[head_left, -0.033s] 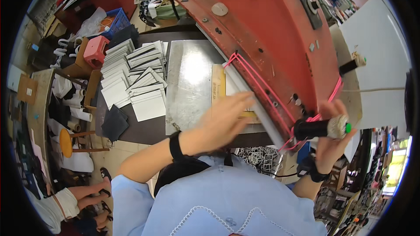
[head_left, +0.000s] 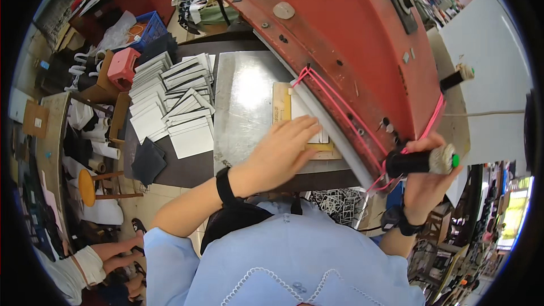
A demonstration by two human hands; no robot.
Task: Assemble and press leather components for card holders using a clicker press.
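My left hand (head_left: 275,153), with a black band at the wrist, reaches over a yellow-edged frame (head_left: 280,102) with a white sheet (head_left: 298,114) in it. Its fingers are stretched out. Whether the fingertips touch the sheet or hover above it, I cannot tell. The frame lies on a worn metal plate (head_left: 241,88), partly beneath the big red swing arm of a press (head_left: 351,39). My right hand (head_left: 426,190) is wrapped round a black handle (head_left: 405,163) with a green button at its end. Pink cord (head_left: 340,107) is tied along the arm's edge to the handle.
White and black rectangular pieces (head_left: 190,136) lie in overlapping rows left of the plate, with dark sheets (head_left: 148,161) nearby. A second black handle (head_left: 453,79) juts from the arm. A wooden stool (head_left: 86,187) and a person's legs (head_left: 116,255) are at the left.
My left hand, blurred before, has come slightly left and shows sharply, uncovering more of the frame and sheet. The handle and my right hand have shifted slightly to the right.
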